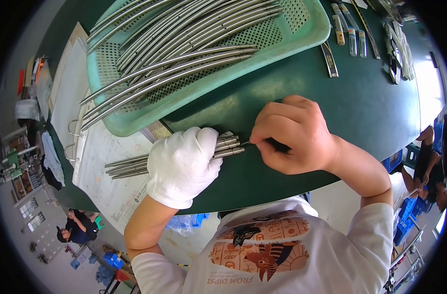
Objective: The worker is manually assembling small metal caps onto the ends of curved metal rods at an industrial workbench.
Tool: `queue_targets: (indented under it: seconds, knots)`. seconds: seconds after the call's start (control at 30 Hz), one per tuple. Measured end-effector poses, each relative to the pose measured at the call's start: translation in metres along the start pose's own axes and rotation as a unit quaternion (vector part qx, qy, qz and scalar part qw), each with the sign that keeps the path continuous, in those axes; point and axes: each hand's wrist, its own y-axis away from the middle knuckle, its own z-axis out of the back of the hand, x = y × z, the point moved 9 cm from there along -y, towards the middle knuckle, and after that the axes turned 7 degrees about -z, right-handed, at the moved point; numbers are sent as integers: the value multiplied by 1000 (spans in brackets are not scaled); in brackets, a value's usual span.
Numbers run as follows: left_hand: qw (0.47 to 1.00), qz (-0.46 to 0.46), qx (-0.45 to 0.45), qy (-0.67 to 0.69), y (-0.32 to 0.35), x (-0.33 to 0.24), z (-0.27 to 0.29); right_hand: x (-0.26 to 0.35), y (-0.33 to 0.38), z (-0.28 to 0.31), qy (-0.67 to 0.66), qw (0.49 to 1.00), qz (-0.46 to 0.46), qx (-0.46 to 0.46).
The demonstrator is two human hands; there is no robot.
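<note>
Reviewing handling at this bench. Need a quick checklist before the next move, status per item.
1. Bundle secured: ok. The gloved left hand is closed around the straight metal rods.
2. Rod ends level: not ok. They look staggered; the one nearest the body sticks out farthest.
3. Both hands gloved: not ok. The right hand is bare.
4. Thin piece at the right fingers touching a rod: cannot tell. It points at the rod ends, but contact is too small to make out.
5. Hands clear of the green basket: ok. Both are apart from it.
6. Curved tubes fully inside the basket: not ok. Some ends overhang its left rim.
</note>
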Motion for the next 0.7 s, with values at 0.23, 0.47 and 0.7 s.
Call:
queue_targets:
  seconds: [0.23, 0.47, 0.7]
  knots:
    - [1000, -6, 8, 2, 2, -3, 0, 3, 2, 1, 0, 1000, -13, -17]
    - [1000, -9, -6, -11, 1, -1, 2, 1, -1, 2, 0, 1000, -13, -16]
    - [1000, -10, -14, 3, 3, 2, 5, 8, -2, 5, 26, 1000, 0, -5]
